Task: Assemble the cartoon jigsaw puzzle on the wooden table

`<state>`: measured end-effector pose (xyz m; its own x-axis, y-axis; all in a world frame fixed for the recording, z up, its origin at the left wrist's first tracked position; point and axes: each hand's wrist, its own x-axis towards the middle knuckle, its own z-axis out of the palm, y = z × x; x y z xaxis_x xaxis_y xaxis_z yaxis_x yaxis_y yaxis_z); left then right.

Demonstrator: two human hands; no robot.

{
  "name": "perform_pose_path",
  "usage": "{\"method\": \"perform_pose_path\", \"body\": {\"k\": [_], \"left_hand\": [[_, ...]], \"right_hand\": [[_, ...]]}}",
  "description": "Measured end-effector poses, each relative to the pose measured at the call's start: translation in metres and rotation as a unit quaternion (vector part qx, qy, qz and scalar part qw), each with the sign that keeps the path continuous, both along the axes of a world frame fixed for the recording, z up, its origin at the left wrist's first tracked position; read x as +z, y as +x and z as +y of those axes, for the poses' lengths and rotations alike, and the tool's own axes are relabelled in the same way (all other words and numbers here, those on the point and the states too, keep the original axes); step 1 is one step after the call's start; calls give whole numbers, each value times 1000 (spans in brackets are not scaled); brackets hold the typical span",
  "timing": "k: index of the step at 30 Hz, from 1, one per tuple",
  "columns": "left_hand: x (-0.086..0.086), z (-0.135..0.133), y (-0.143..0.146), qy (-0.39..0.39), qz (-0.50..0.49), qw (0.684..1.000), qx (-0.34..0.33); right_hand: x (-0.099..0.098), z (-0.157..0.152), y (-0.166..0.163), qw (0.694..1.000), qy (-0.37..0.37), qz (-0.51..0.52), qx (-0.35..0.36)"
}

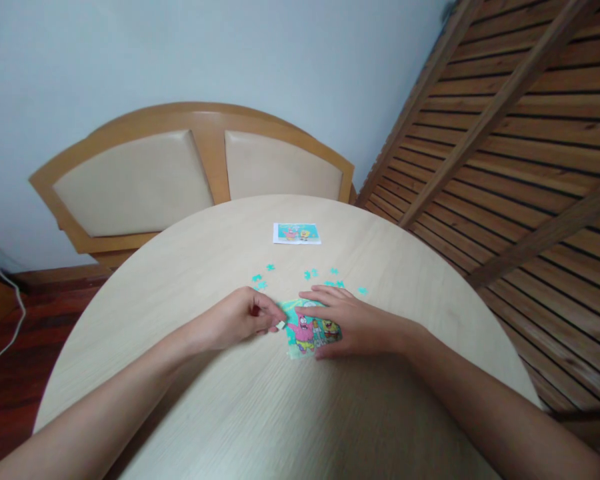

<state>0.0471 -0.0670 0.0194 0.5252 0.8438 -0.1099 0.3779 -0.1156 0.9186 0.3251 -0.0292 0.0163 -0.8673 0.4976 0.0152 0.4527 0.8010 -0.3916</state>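
A partly assembled jigsaw puzzle with pink and yellow cartoon figures on a green ground lies on the table in front of me. My left hand is at its left edge, thumb and fingers pinching a small pale puzzle piece. Over the puzzle's right side rests my right hand, fingers spread and covering part of the picture. Loose turquoise puzzle pieces are scattered beyond both hands, with more loose pieces to the left.
The round wooden table carries a printed reference picture on white paper behind the loose pieces. A padded wooden bench back stands at the far edge. To the right leans a slatted wooden panel.
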Motion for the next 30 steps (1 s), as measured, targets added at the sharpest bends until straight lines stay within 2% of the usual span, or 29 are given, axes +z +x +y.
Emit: {"method": "perform_pose_path", "body": {"k": [3,6,9,15,19,22,26,30], "left_hand": [[-11,-4,2,-22,22,999,-21],[-15,-7,5,17,53,998,-10],[-11,-10,7,58,69,995,-40],[-5,-13,10,86,98,989,-71],[-6,-14,13,123,128,983,-54],[5,-19,17,142,194,971,-10],[26,-30,27,102,330,938,31],[27,-36,32,117,384,916,24]], "right_hand": [[-2,3,1,1000,3,1,-5],[-4,4,1,1000,12,-9,-5],[-5,4,1,1000,23,-18,0],[-6,4,1,1000,27,-5,2],[-6,4,1,1000,26,2,1],[-5,4,1,1000,19,-3,4],[0,3,-1,1000,10,-19,10],[4,2,-2,999,2,-39,1]]}}
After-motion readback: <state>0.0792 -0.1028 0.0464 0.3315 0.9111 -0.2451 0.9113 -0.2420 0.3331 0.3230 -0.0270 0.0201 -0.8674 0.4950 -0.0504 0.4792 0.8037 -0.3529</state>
